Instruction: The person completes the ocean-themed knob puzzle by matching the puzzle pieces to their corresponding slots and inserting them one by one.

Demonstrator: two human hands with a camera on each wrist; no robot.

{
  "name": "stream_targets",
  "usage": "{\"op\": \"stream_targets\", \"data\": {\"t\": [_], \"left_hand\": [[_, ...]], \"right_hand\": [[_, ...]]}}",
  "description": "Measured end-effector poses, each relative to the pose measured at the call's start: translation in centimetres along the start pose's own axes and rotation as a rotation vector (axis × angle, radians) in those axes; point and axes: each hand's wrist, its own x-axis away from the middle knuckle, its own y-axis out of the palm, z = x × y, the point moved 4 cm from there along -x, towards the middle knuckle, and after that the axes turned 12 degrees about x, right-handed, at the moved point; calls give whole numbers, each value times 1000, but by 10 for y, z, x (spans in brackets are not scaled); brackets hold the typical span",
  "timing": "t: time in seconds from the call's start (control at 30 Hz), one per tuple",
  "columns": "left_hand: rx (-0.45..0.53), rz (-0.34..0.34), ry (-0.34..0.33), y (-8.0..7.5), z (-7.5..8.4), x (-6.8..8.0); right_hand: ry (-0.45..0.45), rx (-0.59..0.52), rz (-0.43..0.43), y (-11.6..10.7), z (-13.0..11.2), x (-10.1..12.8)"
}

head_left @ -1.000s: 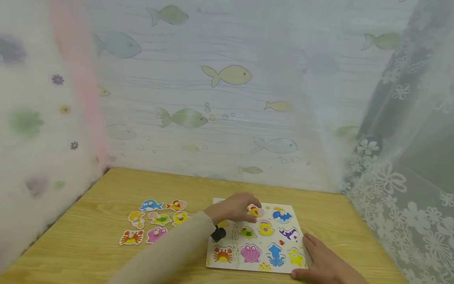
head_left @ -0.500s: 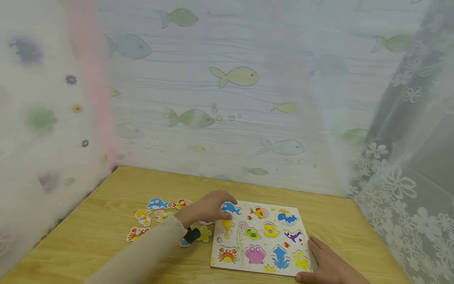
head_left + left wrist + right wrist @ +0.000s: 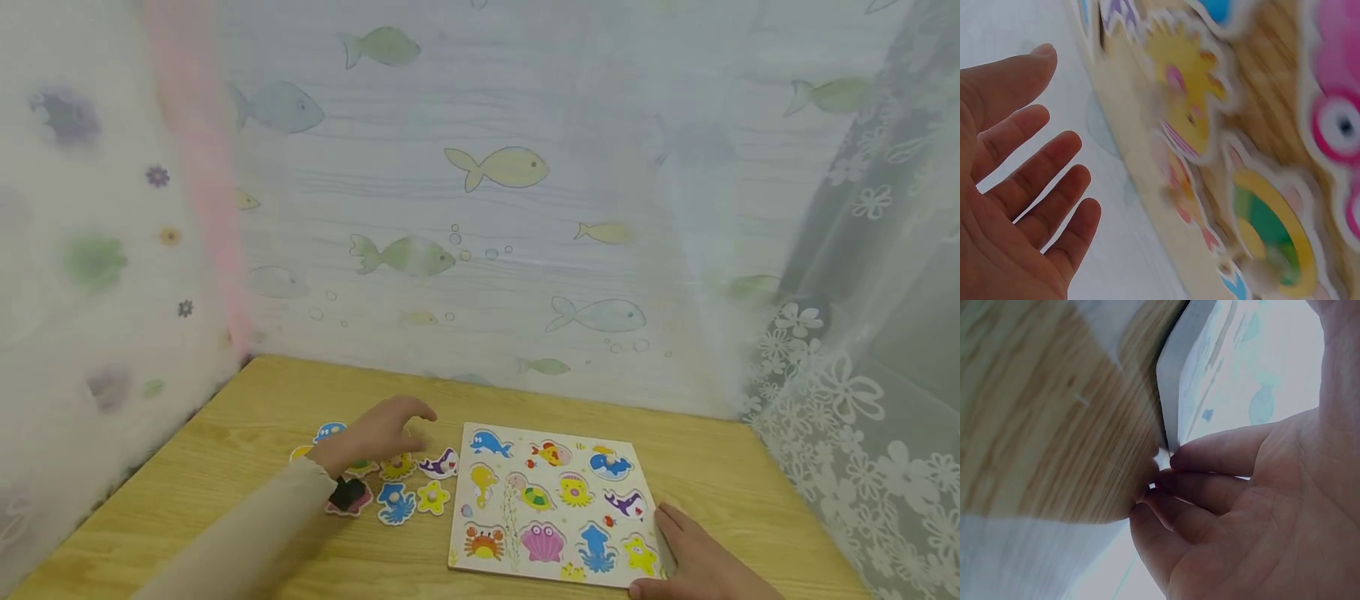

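The left hand (image 3: 378,432) hovers over the loose sea-animal puzzle pieces (image 3: 397,487) on the bench (image 3: 247,417), fingers (image 3: 1035,187) spread wide and holding nothing. Half a second ago it was at the puzzle board's (image 3: 555,500) blue fish; now it is left of the board. The right hand (image 3: 693,558) rests flat at the board's near right corner, fingers relaxed. The board holds a whale piece (image 3: 609,462).

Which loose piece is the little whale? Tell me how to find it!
Start at the puzzle board on the wooden table. Just off its top left corner lies a cluster of loose pieces under the left hand. The whale is the one nearest the board, purple and white, above the yellow starfish.
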Motion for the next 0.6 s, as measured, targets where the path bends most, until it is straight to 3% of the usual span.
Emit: {"op": "stream_targets", "data": {"t": [0.33, 0.6], "left_hand": [[-38, 11, -58, -18, -23, 8], [-87, -11, -69, -19, -36, 5]], "right_hand": [[-5, -2, 8, -1, -3, 2], [-13, 2, 13, -2, -3, 3]]}}
